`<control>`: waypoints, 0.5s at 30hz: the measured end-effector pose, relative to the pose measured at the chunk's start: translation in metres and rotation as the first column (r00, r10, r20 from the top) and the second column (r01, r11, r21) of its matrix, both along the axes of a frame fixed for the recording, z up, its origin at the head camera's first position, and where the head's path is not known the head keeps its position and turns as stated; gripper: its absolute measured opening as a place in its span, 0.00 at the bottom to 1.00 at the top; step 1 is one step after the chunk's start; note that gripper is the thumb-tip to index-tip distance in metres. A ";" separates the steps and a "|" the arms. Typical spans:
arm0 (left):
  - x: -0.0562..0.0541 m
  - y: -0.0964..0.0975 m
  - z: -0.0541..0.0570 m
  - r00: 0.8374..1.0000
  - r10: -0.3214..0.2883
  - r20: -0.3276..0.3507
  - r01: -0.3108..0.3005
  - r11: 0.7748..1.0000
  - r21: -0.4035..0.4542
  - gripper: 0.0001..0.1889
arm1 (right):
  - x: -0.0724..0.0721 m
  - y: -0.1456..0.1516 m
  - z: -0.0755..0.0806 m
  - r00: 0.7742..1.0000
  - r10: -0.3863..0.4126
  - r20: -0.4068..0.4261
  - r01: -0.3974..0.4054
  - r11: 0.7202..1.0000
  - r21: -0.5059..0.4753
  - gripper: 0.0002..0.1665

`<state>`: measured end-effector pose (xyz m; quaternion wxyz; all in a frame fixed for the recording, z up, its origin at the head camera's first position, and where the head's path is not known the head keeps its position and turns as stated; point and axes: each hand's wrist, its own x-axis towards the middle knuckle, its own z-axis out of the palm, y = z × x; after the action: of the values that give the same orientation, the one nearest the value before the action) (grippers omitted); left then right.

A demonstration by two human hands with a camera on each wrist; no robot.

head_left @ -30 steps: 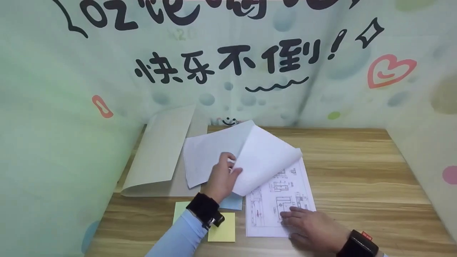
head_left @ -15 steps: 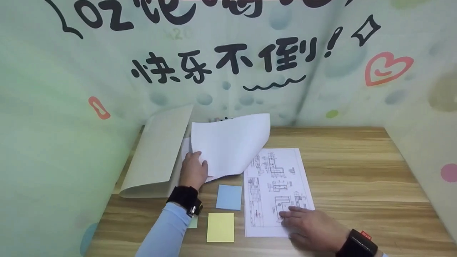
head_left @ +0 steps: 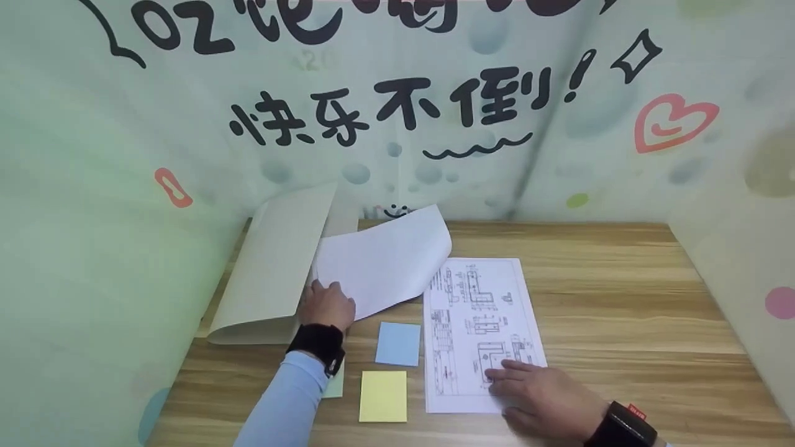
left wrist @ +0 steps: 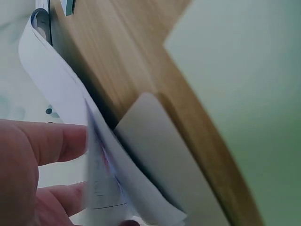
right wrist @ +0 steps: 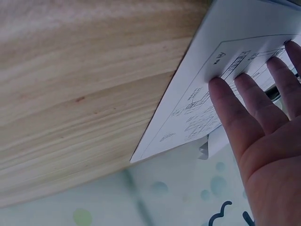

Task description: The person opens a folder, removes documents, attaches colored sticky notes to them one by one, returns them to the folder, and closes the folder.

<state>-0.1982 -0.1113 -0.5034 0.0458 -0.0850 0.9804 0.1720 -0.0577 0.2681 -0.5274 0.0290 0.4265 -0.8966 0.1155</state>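
Observation:
My left hand [head_left: 327, 305] holds the left edge of a white paper sheet [head_left: 385, 261], blank side up, whose far right corner curls upward. In the left wrist view, the fingers [left wrist: 70, 143] lie against a sheet with printed lines on its inner face. The sheet lies partly across an open cream folder [head_left: 273, 267], with the folder's raised cover leaning at the left. My right hand [head_left: 546, 394] rests with extended fingers on the lower part of a printed technical drawing [head_left: 447, 372]; the right wrist view shows its fingertips [right wrist: 217, 84] on the printed lines.
A blue sticky note pad [head_left: 398, 344] and a yellow pad [head_left: 383, 396] lie between the hands. A green pad [head_left: 334, 385] is partly hidden by my left forearm. A patterned backdrop [head_left: 559, 174] stands behind the wooden table [head_left: 621, 292].
My left hand has moved left with the white sheet, turning it from over the drawing onto the folder side. More of the drawing and the blue pad show now. The right hand stays put.

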 end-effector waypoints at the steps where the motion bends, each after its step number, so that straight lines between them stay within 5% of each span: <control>1: 0.000 -0.001 0.000 1.000 -0.004 0.007 0.004 1.000 -0.002 0.23 | 0.000 0.000 0.000 1.000 -0.004 0.011 0.004 1.000 0.006 0.19; 9: 0.010 0.000 0.003 0.997 -0.073 -0.039 0.073 0.997 -0.002 0.23 | 0.001 0.000 0.001 1.000 -0.001 0.019 0.001 1.000 0.008 0.19; 15: 0.033 0.000 0.014 0.974 -0.215 -0.069 0.220 0.973 0.065 0.22 | 0.000 0.000 0.003 1.000 -0.005 0.007 0.005 1.000 0.007 0.18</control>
<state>-0.1650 -0.1113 -0.4896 0.0372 0.0298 0.9779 0.2035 -0.0574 0.2686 -0.5247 0.0249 0.4239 -0.8982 0.1139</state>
